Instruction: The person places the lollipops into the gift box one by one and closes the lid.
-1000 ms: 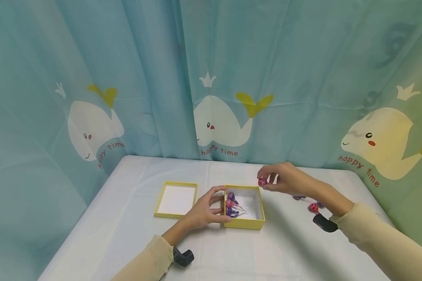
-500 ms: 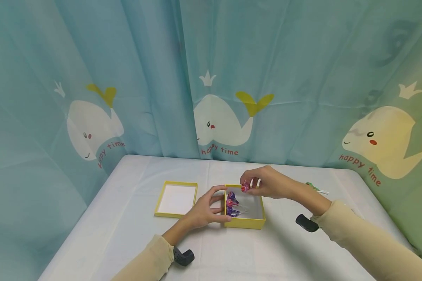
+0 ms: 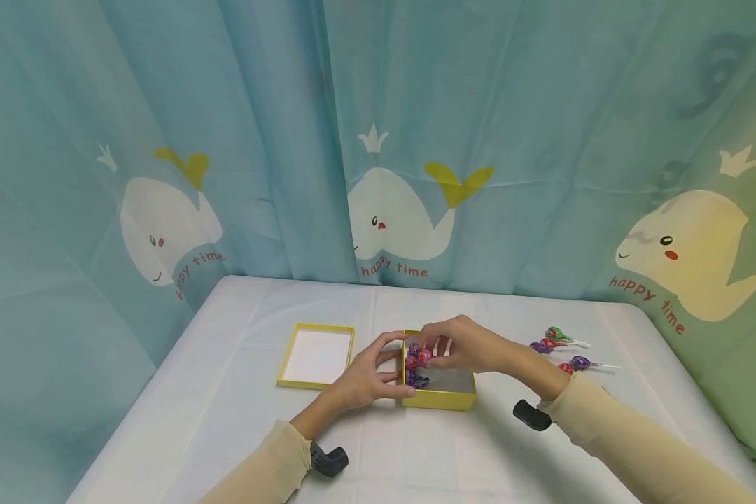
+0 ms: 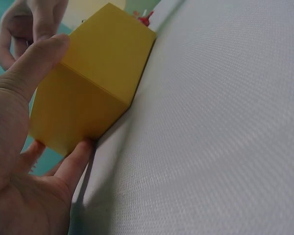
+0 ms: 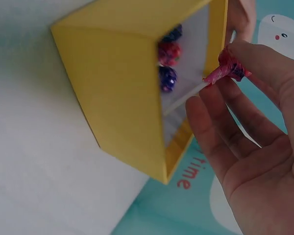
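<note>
My right hand (image 3: 469,344) pinches a pink-wrapped lollipop (image 5: 229,67) by its candy end, with the white stick slanting into the open yellow box (image 3: 442,400). In the head view this hand is over the box and covers part of its inside. Several purple and red lollipops (image 5: 168,53) lie along the box's left side. My left hand (image 3: 360,383) holds the box from the left, its thumb against the near side and its fingers spread toward the far corner. The left wrist view shows its thumb and fingers touching the outer walls.
A shallow yellow-rimmed lid (image 3: 318,357) with a white inside lies left of the box. Several wrapped lollipops (image 3: 581,362) are scattered on the right of the white-covered table (image 3: 409,455). A blue-green curtain (image 3: 277,140) with whale prints hangs behind it.
My right hand has moved left and down with the pink lollipop, from beyond the box's right corner to over its left part. The left hand and box stay in place.
</note>
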{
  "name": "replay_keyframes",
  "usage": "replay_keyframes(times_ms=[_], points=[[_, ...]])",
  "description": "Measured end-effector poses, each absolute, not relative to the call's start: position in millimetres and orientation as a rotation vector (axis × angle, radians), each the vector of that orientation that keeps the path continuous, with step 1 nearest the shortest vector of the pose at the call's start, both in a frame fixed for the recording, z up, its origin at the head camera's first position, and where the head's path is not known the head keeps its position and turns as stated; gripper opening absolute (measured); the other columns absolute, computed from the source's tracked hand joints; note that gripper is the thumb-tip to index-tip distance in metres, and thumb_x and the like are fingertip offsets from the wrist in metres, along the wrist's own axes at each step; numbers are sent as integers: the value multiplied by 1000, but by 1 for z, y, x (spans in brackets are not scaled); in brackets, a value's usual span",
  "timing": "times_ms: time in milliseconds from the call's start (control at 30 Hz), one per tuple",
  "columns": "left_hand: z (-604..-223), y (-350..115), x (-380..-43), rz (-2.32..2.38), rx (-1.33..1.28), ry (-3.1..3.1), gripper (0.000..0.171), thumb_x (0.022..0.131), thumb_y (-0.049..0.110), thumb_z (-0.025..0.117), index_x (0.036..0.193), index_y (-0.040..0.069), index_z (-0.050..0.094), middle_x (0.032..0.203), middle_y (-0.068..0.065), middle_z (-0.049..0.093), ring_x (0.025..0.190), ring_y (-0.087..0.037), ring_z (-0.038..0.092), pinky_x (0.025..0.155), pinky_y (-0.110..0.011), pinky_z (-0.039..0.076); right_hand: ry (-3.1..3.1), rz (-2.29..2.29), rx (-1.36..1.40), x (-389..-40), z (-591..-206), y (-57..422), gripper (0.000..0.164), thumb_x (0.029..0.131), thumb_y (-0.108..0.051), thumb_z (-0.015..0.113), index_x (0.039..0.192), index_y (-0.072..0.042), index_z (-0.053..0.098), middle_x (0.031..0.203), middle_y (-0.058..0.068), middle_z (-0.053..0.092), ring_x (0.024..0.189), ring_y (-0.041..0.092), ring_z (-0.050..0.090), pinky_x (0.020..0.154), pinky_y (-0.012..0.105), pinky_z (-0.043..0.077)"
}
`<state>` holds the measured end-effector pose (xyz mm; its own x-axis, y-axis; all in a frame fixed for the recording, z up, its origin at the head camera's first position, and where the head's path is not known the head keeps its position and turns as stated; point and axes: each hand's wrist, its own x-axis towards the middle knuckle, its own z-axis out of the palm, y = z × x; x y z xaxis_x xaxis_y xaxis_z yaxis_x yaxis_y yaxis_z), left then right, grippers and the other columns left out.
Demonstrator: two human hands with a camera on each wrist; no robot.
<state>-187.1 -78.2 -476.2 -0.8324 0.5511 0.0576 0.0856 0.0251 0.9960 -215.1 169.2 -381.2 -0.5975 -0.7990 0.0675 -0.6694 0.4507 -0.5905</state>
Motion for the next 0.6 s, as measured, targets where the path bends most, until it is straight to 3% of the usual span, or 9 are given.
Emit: replay_keyframes(times_ms=[467, 600], points=[[-474, -79, -186, 1865, 642, 1967, 88, 81, 9, 88, 153, 24, 40, 162, -10, 32, 149, -31, 37, 107, -38, 52, 2391, -927, -1334, -212, -410, 158, 18, 91, -6, 78, 106, -12, 70, 92, -2, 71, 82, 8, 66, 71, 26, 62], [-474, -79, -186, 1879, 647, 1943, 88, 82, 7, 88, 154, 21, 39, 162, -12, 31, 149, -32, 36, 107, -37, 52, 2392, -914, -1315, -211, -415, 157, 19, 91, -9, 80, 107, -14, 70, 95, -3, 69, 81, 6, 65, 72, 26, 62]])
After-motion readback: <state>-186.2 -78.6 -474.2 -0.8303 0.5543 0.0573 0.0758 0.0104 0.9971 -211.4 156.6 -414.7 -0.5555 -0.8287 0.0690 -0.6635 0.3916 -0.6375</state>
